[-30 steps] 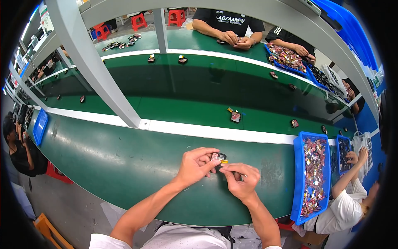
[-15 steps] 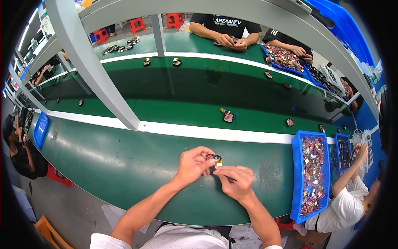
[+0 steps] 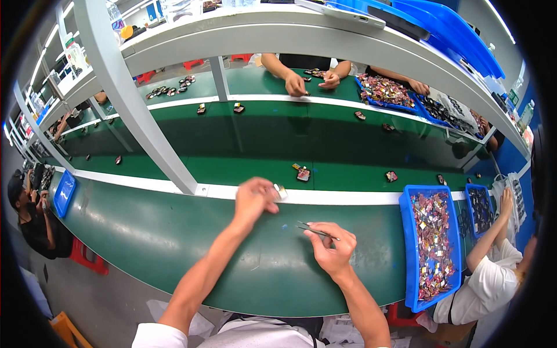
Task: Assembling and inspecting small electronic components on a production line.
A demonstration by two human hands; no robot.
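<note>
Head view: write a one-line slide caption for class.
Left hand, blurred, with a small part at the white rail; right hand holding tweezers over the green workbench.

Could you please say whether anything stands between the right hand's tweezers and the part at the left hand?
Nothing visible does; between the tweezers and the blurred part only green tabletop and white rail show.

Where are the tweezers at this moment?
In the head view, the tweezers are in the person's right hand, tips pointing left, over the green table, left of the large blue tray.
</note>
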